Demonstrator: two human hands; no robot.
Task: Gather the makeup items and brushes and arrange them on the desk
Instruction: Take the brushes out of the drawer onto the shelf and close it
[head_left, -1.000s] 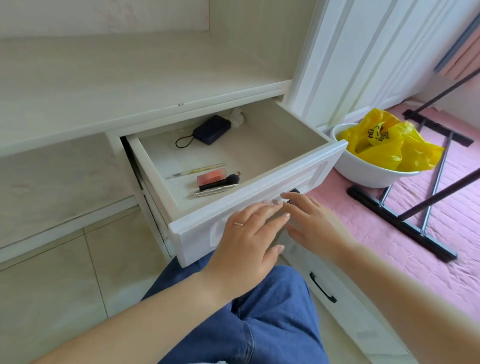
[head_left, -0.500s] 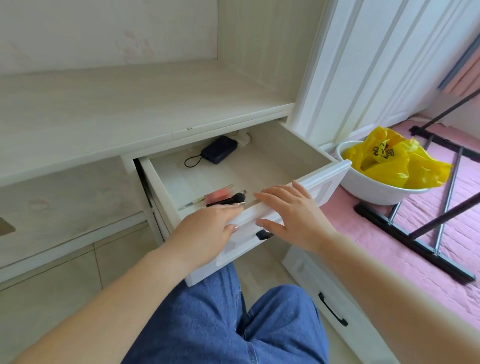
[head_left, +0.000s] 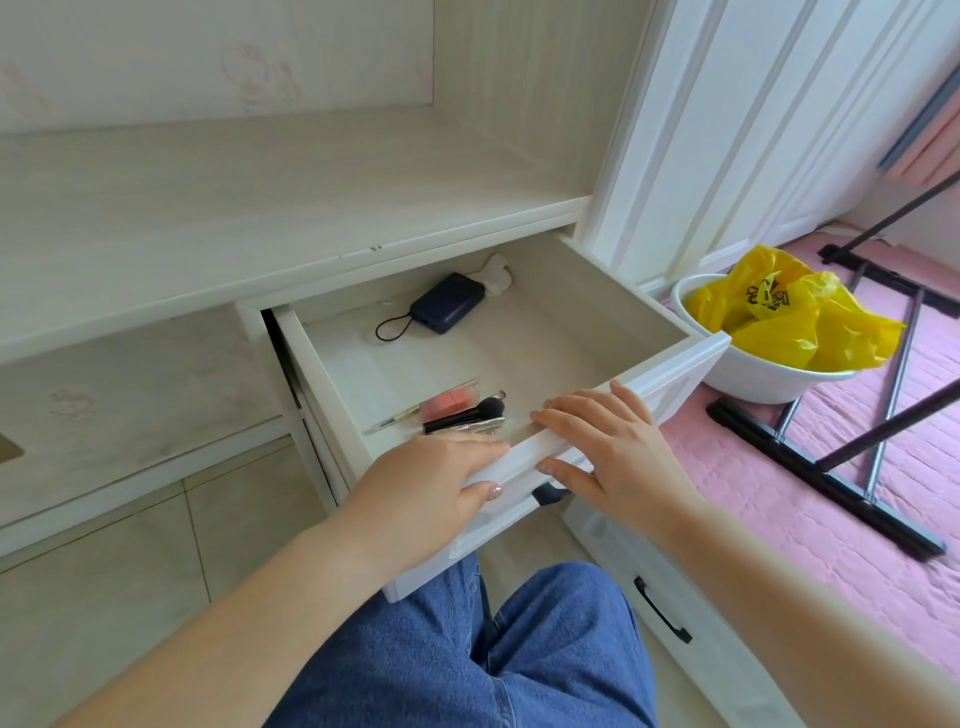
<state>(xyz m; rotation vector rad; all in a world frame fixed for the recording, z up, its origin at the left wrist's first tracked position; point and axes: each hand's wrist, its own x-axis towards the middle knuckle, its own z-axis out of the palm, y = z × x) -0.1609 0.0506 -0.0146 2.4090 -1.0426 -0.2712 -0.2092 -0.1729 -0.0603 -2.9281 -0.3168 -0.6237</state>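
The white drawer (head_left: 670, 332) under the desk top (head_left: 260, 208) stands pulled out. At its front lie a pink makeup tube (head_left: 447, 404), a black makeup brush (head_left: 467, 413), a thin light pencil (head_left: 400, 418) and a silvery stick (head_left: 480, 426). My left hand (head_left: 415, 493) reaches over the drawer's front edge, fingers straight, just short of the items. My right hand (head_left: 608, 447) rests flat on the front rim, holding nothing.
A dark blue power bank (head_left: 449, 303) with a cord loop and a crumpled white tissue (head_left: 496, 273) lie at the drawer's back. A white basin (head_left: 753, 374) with a yellow bag (head_left: 795, 312) and a black rack (head_left: 831, 467) stand on the pink mat to the right. A lower drawer handle (head_left: 662, 608) shows below.
Both hands rose from the drawer's front face to its top rim. The left hand has reached over the edge toward the makeup items.
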